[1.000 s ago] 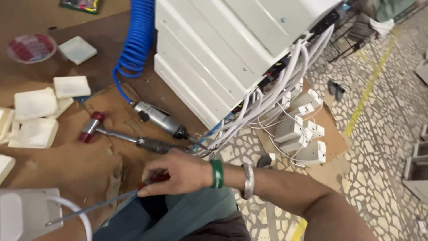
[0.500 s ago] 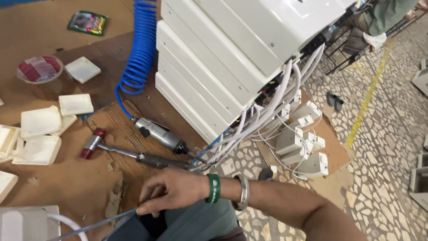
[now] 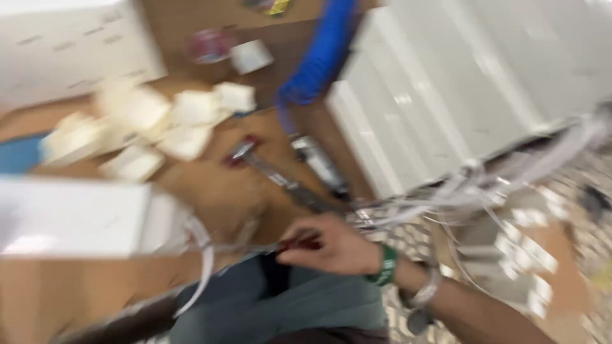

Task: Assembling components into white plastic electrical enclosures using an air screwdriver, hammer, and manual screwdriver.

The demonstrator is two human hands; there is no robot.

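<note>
**benchrat:** Frame's pretty smeared, but the right hand (image 3: 331, 245) is pinching the dark red handle (image 3: 305, 243) of a long thin metal tool — looks like a screwdriver (image 3: 255, 248). Fingers are closing round the handle, and the shaft is pointing left along the near edge of the brown wooden worktop (image 3: 210, 197), toward a white box (image 3: 76, 216). The left hand isn't showing at all.

**wirenut:** How's that thing going to handle?

**benchrat:** My guess: light and stiff, with a slim shaft that could flex a bit if levered hard. The handle's the spot to hold — thicker, probably grippier than bare steel. Colour-wise it's reddish at the grip and grey down the shaft, too blurred for the tip. Beyond it a red-headed hammer (image 3: 268, 169) is lying mid-worktop, white square plates (image 3: 185, 121) are sitting toward the far left, and a blue coiled hose (image 3: 315, 64) is hanging beside the stacked white cabinets (image 3: 459, 89).
</note>
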